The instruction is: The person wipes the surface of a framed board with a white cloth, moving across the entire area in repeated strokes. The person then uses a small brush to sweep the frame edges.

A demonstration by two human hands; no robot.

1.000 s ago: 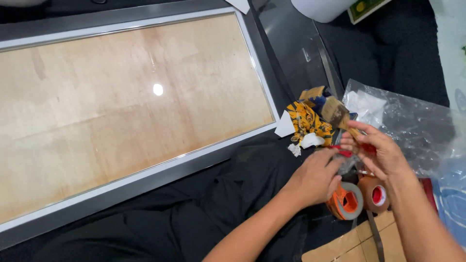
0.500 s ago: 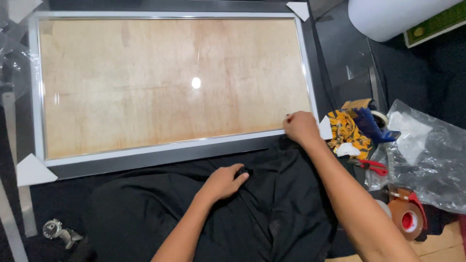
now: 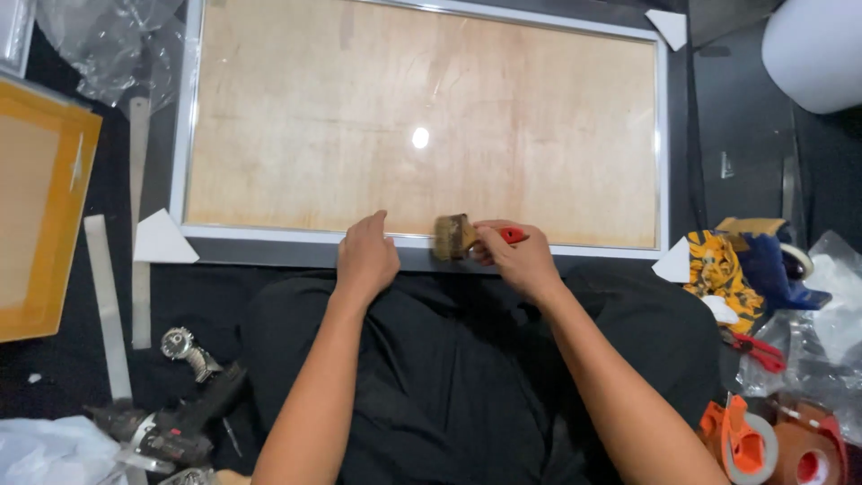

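Now your right hand (image 3: 521,256) holds a small paintbrush (image 3: 462,237) with a red handle, the fingers closed around that handle, and the brown bristles touch the near silver edge of the large picture frame (image 3: 422,242). Half a second ago this hand was empty and rested on the right near corner of the frame; a second ago both hands were busy at the tape rolls on your right side. So the brush is newly taken, and I judge that you are starting to dust or sweep the frame edge, about at its middle. Your left hand (image 3: 365,256) has also moved: before it lay on your lap, and now it rests on the same near edge, just beside the brush, the fingers together and bent lightly, holding nothing. The frame lies flat before your knees, with a glossy wooden-coloured panel (image 3: 422,117) inside and white cardboard corner protectors (image 3: 162,241) at its corners. At your right lie an orange tape dispenser (image 3: 745,440), a patterned yellow cloth (image 3: 718,265) and clear plastic wrap (image 3: 831,323). At your left lie a dark power tool (image 3: 171,422) and an orange-edged frame (image 3: 40,207).
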